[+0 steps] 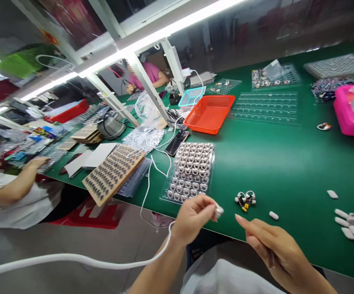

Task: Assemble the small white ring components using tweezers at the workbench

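My left hand (192,218) pinches a small white plastic part (219,211) between thumb and fingertips, above the table's near edge. To its right is my right hand (276,247), index finger stretched out toward the held part, other fingers loosely bent, nothing visible in it. Between and beyond the hands lies a small cluster of white ring-shaped parts with wires and a yellow piece (246,201). A white oblong cap (274,215) rests just past my right fingers. Behind my left hand stands a clear tray (211,163) holding rows of shiny rounded parts.
White plastic parts (352,228) lie at the right, with one more white piece (332,194) nearby. Farther back are an orange basket (210,116), a clear blister tray (265,107), a phone (177,143) and a pink bin (351,118). A white cable (72,258) crosses my left forearm. A co-worker (14,192) sits left.
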A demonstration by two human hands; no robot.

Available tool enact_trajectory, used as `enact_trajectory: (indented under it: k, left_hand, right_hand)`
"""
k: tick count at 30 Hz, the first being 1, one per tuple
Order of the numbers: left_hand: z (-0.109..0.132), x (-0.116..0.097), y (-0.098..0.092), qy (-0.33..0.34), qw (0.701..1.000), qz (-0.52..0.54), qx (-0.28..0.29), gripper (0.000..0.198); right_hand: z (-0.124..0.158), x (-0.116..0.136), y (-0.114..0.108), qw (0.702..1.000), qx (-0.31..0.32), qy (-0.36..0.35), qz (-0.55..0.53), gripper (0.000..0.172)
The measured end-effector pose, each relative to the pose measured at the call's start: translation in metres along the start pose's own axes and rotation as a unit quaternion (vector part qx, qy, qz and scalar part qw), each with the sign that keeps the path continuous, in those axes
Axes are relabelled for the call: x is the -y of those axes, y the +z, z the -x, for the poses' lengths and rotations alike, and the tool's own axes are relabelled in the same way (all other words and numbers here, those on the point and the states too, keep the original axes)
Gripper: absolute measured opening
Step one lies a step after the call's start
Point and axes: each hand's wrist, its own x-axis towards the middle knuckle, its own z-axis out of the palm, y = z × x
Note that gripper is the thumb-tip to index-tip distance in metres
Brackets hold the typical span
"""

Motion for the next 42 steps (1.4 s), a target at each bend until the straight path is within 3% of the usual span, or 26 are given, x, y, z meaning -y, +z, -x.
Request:
enact_trajectory:
  k: [2,3,6,8,11,15,20,22,24,26,28,30,32,35,38,42]
  left_hand:
    - [-0.01,-0.006,-0.031,0.111,0.97,-0.161,-0.146,0.02]
    - [-0.017,-0.008,-0.048,0.165,0.928,-0.258,-0.213,0.021]
    - [-0.04,-0.007,-0.094,0.213,0.872,-0.339,-0.28,0.021]
    - [-0.054,-0.005,-0.117,0.235,0.85,-0.388,-0.266,0.017]
    - [-0.069,-0.002,-0.135,0.255,0.825,-0.46,-0.206,0.016]
    - [-0.077,0.0,-0.144,0.269,0.801,-0.521,-0.122,0.017]
    - [-0.084,0.003,-0.156,0.284,0.782,-0.552,-0.061,0.023]
    - [-0.083,0.002,-0.159,0.297,0.746,-0.594,-0.056,0.027]
    - [-0.077,-0.002,-0.153,0.317,0.699,-0.637,-0.07,0.029]
    - [-0.064,-0.006,-0.132,0.344,0.683,-0.639,-0.08,0.028]
    - [-0.047,-0.008,-0.096,0.37,0.714,-0.591,-0.064,0.024]
    - [-0.032,-0.002,-0.051,0.377,0.761,-0.528,0.006,0.027]
    - [-0.023,0.01,-0.007,0.361,0.788,-0.495,0.065,0.032]
    - [-0.025,0.031,0.041,0.303,0.826,-0.471,0.072,0.044]
    - [-0.035,0.044,0.063,0.26,0.855,-0.445,0.057,0.04]
    - [-0.045,0.05,0.064,0.247,0.882,-0.397,0.066,0.04]
  right_hand:
    - [0.001,-0.001,-0.003,1.0,-0.01,0.003,0.022,0.052]
    - [0.002,-0.001,-0.005,0.999,-0.018,0.002,0.031,0.052]
    - [0.003,-0.001,-0.009,0.997,-0.049,-0.005,0.054,0.05]
    - [0.005,-0.002,-0.01,0.996,-0.06,-0.005,0.066,0.048]
    - [0.01,-0.004,-0.011,0.995,-0.068,0.002,0.077,0.044]
    - [0.019,-0.008,-0.019,0.99,-0.086,0.022,0.108,0.041]
    - [0.022,-0.007,-0.041,0.979,-0.131,0.077,0.136,0.03]
    - [0.022,-0.006,-0.051,0.972,-0.149,0.118,0.141,0.024]
    - [0.02,-0.006,-0.058,0.96,-0.167,0.163,0.153,0.019]
    - [0.014,-0.009,-0.06,0.952,-0.174,0.197,0.159,0.018]
    - [0.002,-0.013,-0.059,0.95,-0.148,0.224,0.161,0.02]
    - [-0.015,-0.018,-0.053,0.947,-0.081,0.258,0.176,0.022]
    - [-0.032,-0.024,-0.046,0.932,-0.004,0.294,0.214,0.027]
    - [-0.048,-0.029,-0.036,0.909,0.077,0.323,0.252,0.025]
    - [-0.046,-0.026,-0.033,0.905,0.087,0.319,0.268,0.02]
    - [-0.031,-0.024,-0.043,0.91,0.06,0.304,0.276,0.025]
